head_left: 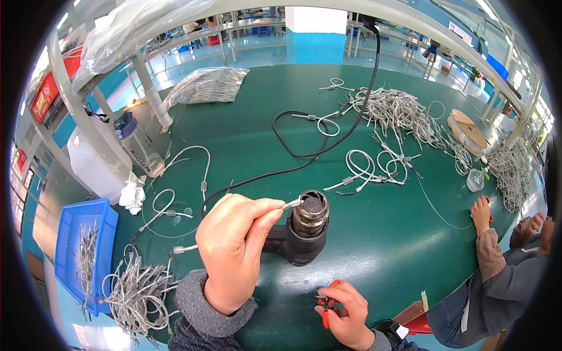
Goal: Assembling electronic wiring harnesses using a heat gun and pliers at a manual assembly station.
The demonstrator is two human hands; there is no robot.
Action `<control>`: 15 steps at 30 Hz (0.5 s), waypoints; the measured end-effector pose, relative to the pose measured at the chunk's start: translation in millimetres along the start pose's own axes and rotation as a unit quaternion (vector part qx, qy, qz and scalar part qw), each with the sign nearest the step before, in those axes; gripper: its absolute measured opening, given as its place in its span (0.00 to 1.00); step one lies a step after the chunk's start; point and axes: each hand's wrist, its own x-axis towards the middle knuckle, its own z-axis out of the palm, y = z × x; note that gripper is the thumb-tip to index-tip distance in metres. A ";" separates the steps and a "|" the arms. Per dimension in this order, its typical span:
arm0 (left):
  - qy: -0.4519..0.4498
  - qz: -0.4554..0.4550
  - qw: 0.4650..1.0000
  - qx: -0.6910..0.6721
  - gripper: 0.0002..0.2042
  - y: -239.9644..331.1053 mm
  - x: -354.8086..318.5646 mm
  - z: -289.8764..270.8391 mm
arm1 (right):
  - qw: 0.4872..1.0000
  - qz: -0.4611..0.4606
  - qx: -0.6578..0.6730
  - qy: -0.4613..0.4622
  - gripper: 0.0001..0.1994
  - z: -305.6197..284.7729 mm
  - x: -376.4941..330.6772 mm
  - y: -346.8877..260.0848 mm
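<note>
My left hand [234, 243] pinches the end of a thin grey cable [291, 204] between thumb and fingertips. Its tip is at the rim of the nozzle of a black heat gun [302, 244], which stands nozzle-up on the green table. Part of a grey cable [186, 248] shows left of my wrist; I cannot tell if it is the same one. Lower right, my right hand [351, 316] is closed around small red-handled cutters [326, 317], apart from the heat gun.
Grey cable bundles lie at front left [140, 292] and in a far-right heap [398, 114]. A blue tray [111, 234] holds more. A black cord [275, 172] crosses the green table [386, 234]. A spool [466, 131] stands right, near a co-worker's hand [481, 214].
</note>
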 end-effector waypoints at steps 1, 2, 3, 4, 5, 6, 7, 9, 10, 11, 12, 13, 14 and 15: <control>0.001 0.000 1.000 0.003 0.06 3.2 -1.1 -2.8 | 1.000 0.006 -0.008 -0.009 0.21 -0.5 -2.0 2.8; 0.003 -0.025 0.999 -0.026 0.06 7.8 -3.5 -6.0 | 1.000 0.011 -0.016 -0.019 0.22 -1.2 -3.7 4.6; 0.007 -0.050 0.997 -0.054 0.05 11.6 -5.7 -9.3 | 1.000 0.008 -0.013 -0.022 0.22 -1.9 -3.6 6.2; 0.011 -0.074 0.994 -0.081 0.05 15.1 -8.3 -13.4 | 1.000 0.007 -0.012 -0.021 0.22 -3.1 -3.9 7.3; 0.015 -0.074 0.994 -0.076 0.05 17.9 -11.5 -17.8 | 1.000 0.006 -0.012 -0.021 0.21 -4.0 -4.7 8.0; 0.009 -0.081 0.992 -0.094 0.05 20.7 -15.7 -22.4 | 1.000 0.005 -0.010 -0.022 0.21 -4.1 -6.1 8.1; 0.004 -0.088 0.990 -0.113 0.05 23.6 -20.2 -27.3 | 1.000 0.002 -0.006 -0.027 0.21 -3.0 -6.2 8.1; 0.001 -0.101 0.987 -0.124 0.05 34.9 -30.2 -40.5 | 1.000 0.004 -0.026 -0.016 0.21 -0.8 -5.0 5.3; -0.025 -0.137 0.981 -0.137 0.05 43.3 -34.4 -50.2 | 0.999 0.004 -0.036 -0.012 0.21 0.1 -3.9 2.7; -0.051 -0.174 0.972 -0.150 0.05 51.8 -39.0 -60.0 | 0.999 0.004 -0.031 -0.021 0.21 -0.4 -4.0 -0.8; -0.077 -0.211 0.961 -0.164 0.06 58.1 -44.9 -68.1 | 0.999 -0.004 -0.032 -0.020 0.22 -1.9 -4.3 -4.0; -0.072 -0.217 0.960 -0.160 0.06 64.6 -52.0 -74.7 | 0.999 -0.011 -0.036 -0.019 0.22 -5.3 -5.6 -9.2; -0.083 -0.243 0.949 -0.184 0.06 70.9 -59.2 -81.0 | 0.999 -0.019 -0.040 -0.018 0.22 -7.8 -7.0 -14.8; -0.094 -0.268 0.936 -0.208 0.06 77.2 -66.6 -86.6 | 0.999 -0.017 -0.038 -0.025 0.22 -9.6 -7.8 -21.3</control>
